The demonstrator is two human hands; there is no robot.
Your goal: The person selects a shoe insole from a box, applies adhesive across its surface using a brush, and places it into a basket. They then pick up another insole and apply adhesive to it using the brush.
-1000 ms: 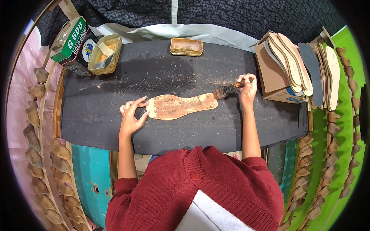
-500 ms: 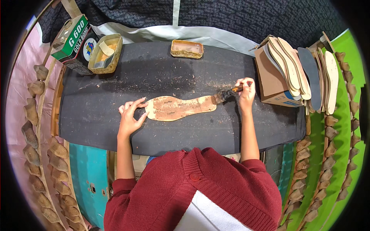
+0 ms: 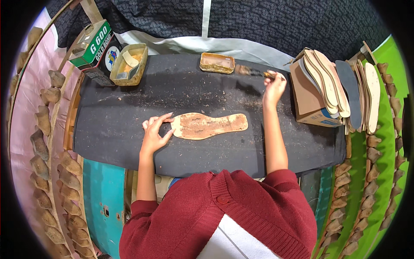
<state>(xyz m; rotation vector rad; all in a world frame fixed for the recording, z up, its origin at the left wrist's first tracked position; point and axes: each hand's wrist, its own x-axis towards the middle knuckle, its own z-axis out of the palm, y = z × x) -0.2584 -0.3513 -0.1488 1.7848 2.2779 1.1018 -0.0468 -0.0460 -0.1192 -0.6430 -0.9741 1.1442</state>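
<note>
Right hand (image 3: 275,90) gripped the brush (image 3: 250,71) by its handle, bristles blurred, just beside the shallow tray (image 3: 217,67) near the tabletop's (image 3: 207,159) far edge. Left hand (image 3: 156,133): thumb and forefinger apart, tips at the insole's (image 3: 211,126) wide left end; couldn't tell if gripping. Insole lay flat mid-tabletop. Cardboard box (image 3: 308,97) stood by the right edge.
</note>
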